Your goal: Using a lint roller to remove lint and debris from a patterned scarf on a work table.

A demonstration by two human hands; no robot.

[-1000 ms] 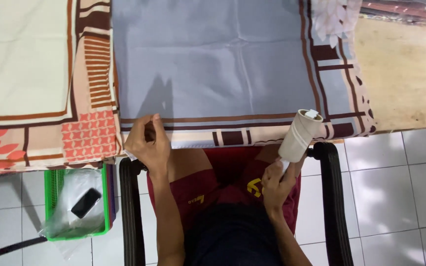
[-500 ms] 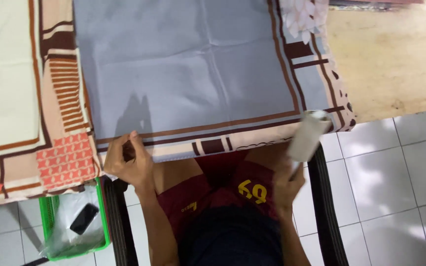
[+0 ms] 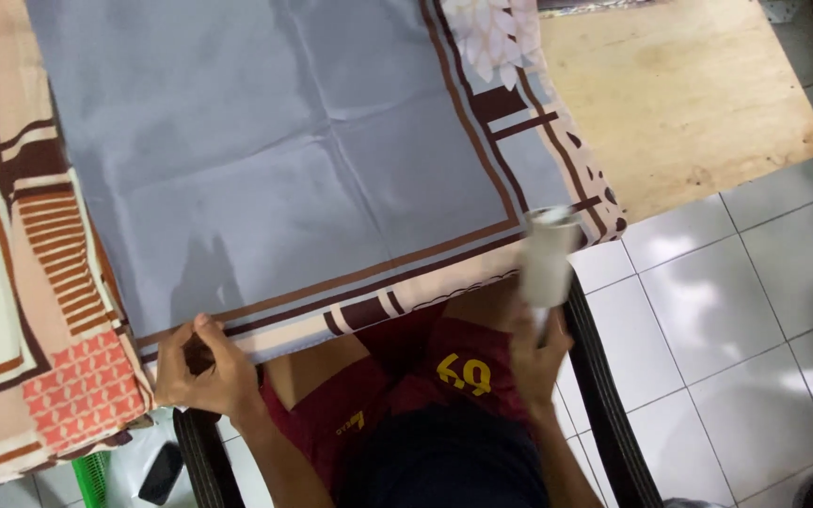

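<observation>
head camera: sitting on the person's head | looking straight down, close over the lap | grey cloth filling 12 o'clock | wooden table showing at 2 o'clock | white floor tiles lying at 4 o'clock | only one view

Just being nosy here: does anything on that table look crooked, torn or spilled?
Nothing spilled or torn. The grey bordered cloth shows fold creases and overhangs the wooden table; the left hand pinches its edge, the right hand holds a white roll.

The grey cloth is smooth, matt woven fabric, faintly creased, with printed brown borders. Right of it, the bench shows bare, matt, stained plywood. The white roll looks like matt paper. Floor tiles are glossy.
</observation>
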